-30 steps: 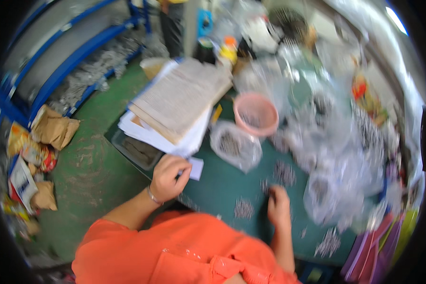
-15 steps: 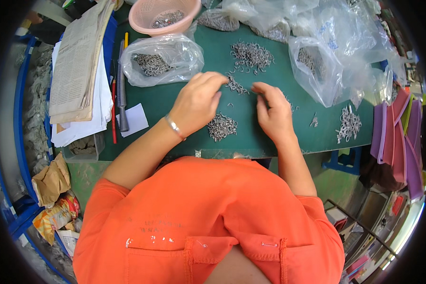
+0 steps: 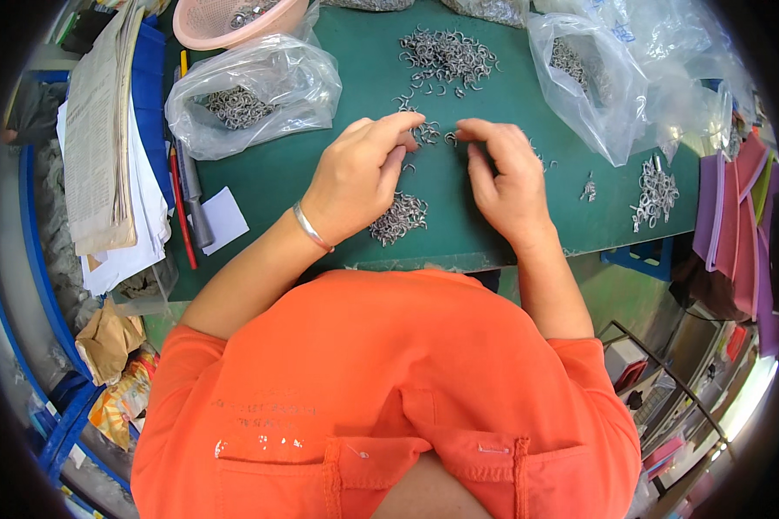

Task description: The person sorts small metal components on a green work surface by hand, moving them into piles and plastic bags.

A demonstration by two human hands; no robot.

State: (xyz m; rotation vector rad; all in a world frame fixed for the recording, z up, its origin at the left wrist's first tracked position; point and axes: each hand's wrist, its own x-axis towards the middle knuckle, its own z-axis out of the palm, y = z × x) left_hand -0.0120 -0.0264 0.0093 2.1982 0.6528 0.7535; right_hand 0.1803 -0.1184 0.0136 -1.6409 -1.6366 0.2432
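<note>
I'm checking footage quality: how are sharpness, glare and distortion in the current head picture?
Head view: left hand, right hand and the far pile of metal pieces look fairly crisp; the left clear bag shows pale highlights; a bright strip at lower right is blown out; the blue shelf bows near the dark rim.

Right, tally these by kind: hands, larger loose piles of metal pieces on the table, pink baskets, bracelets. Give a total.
Hands: 2
Larger metal piles: 3
Pink basket: 1
Bracelet: 1
Total: 7
</note>
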